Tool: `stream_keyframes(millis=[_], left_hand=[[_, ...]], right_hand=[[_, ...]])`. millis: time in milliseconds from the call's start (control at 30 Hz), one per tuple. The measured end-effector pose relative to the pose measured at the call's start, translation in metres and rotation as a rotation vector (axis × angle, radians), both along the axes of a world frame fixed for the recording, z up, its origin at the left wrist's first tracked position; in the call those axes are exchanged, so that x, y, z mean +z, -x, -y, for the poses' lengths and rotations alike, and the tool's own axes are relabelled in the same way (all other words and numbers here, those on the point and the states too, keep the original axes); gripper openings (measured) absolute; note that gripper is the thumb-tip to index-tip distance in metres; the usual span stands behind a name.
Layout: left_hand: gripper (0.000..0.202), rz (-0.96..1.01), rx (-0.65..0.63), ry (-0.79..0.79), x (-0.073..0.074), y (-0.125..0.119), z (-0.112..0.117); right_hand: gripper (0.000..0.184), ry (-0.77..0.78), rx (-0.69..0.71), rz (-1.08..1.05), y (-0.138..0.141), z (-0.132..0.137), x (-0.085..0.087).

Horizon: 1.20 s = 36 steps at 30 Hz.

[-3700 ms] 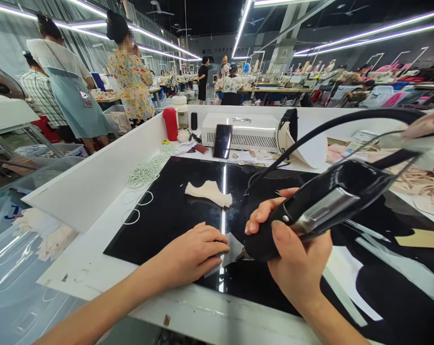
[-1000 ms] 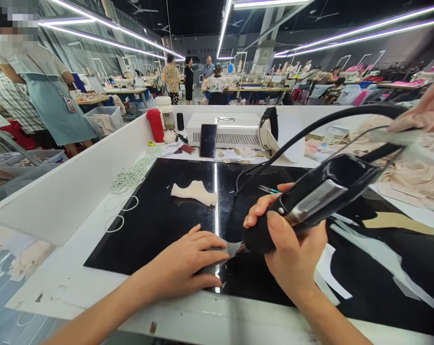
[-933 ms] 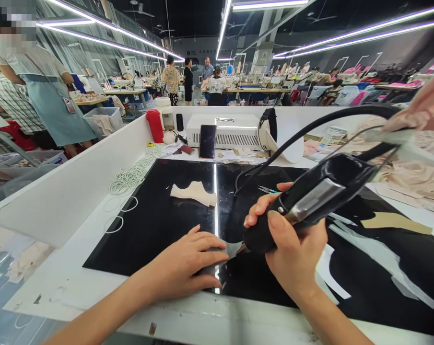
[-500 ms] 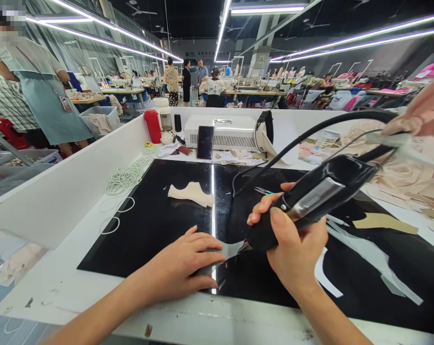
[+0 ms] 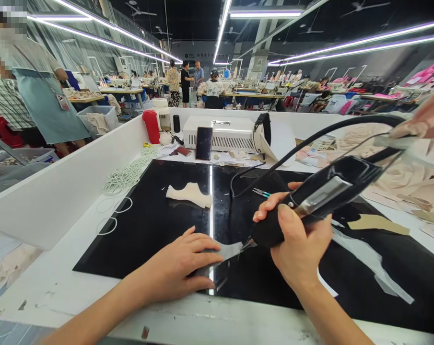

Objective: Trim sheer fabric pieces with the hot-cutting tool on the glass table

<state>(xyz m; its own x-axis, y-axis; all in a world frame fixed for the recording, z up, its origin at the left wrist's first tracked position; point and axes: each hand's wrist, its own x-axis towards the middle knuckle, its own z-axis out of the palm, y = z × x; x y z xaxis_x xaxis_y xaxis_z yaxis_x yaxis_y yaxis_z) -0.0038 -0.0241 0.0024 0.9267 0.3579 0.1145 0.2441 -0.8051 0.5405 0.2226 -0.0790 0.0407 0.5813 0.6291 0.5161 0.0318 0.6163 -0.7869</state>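
My left hand (image 5: pixel 188 263) lies flat, fingers spread, on a pale translucent strip (image 5: pixel 231 250) at the front of the black mat (image 5: pixel 130 239). My right hand (image 5: pixel 299 244) is wrapped round a black corded handheld tool (image 5: pixel 324 191) with a metal plate on its side. The tool slants down to the left, and its thin metal tip meets the right end of the strip or hovers just by it; I cannot tell which. Part of the strip is hidden under my left fingers. Beyond my hands lies a cream cut piece (image 5: pixel 190 194).
Small tweezers or snips (image 5: pixel 262 192) lie behind the tool. Translucent scraps (image 5: pixel 368 258) and a tan piece (image 5: pixel 378 224) are on the right. Green-white cord (image 5: pixel 123 177) coils at left. A phone (image 5: pixel 204 143) leans on a white box (image 5: pixel 234 136). The tool's cable (image 5: pixel 321 125) arches overhead.
My right hand and the tool have shifted slightly right, the tip now at the strip's end. My left hand stays flat on the strip. The view has turned a little.
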Motion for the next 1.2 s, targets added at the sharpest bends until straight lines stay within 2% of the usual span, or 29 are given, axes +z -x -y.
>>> stream_keyframes(millis=[100,200,333,433,500,567,600,700,767,833,900,933,1067,1133,1200], left_hand=[[0.044,-0.005,0.007,0.032,0.003,0.002,-0.001],[0.033,0.071,0.058,0.086,0.002,0.004,-0.003],[0.026,0.149,0.253,0.031,-0.007,-0.001,-0.008],[0.024,0.135,0.368,-0.009,-0.014,-0.006,-0.011],[0.021,0.127,0.387,0.004,-0.016,-0.009,-0.012],[0.013,0.126,0.389,0.018,-0.016,-0.012,-0.012],[0.009,0.128,0.392,0.021,-0.016,-0.013,-0.012],[0.006,0.138,0.406,0.046,-0.016,-0.015,-0.011],[0.006,0.143,0.416,0.071,-0.015,-0.015,-0.010],[0.005,0.144,0.428,0.108,-0.012,-0.015,-0.010],[0.003,0.142,0.442,0.163,-0.006,-0.014,-0.011],[0.003,0.144,0.447,0.198,-0.002,-0.013,-0.011],[0.007,0.191,0.454,0.346,0.010,-0.009,-0.016],[0.008,0.235,0.465,0.408,0.010,-0.007,-0.022],[0.011,0.284,0.485,0.461,0.005,-0.005,-0.030]], right_hand=[[0.034,0.015,-0.002,0.014,0.000,-0.001,0.000],[0.039,0.020,-0.017,0.007,-0.001,-0.001,0.000],[0.035,0.037,-0.017,0.106,-0.007,0.001,0.002],[0.029,0.139,-0.192,0.331,-0.016,0.004,0.006],[0.031,0.205,-0.346,0.497,-0.022,0.006,0.008],[0.034,0.231,-0.421,0.579,-0.026,0.007,0.008],[0.035,0.224,-0.423,0.561,-0.028,0.008,0.006],[0.057,0.147,-0.430,0.404,-0.029,0.011,-0.006],[0.046,0.042,-0.451,0.482,-0.026,0.012,-0.018],[0.028,-0.066,-0.372,0.813,-0.021,0.010,-0.030],[0.028,-0.098,-0.215,1.068,-0.012,0.005,-0.042],[0.029,-0.089,-0.143,1.127,-0.007,0.002,-0.047],[0.019,0.086,0.061,1.041,0.008,-0.010,-0.058],[0.014,0.213,0.167,0.959,0.010,-0.014,-0.058],[0.018,0.287,0.248,0.909,0.010,-0.018,-0.054]])
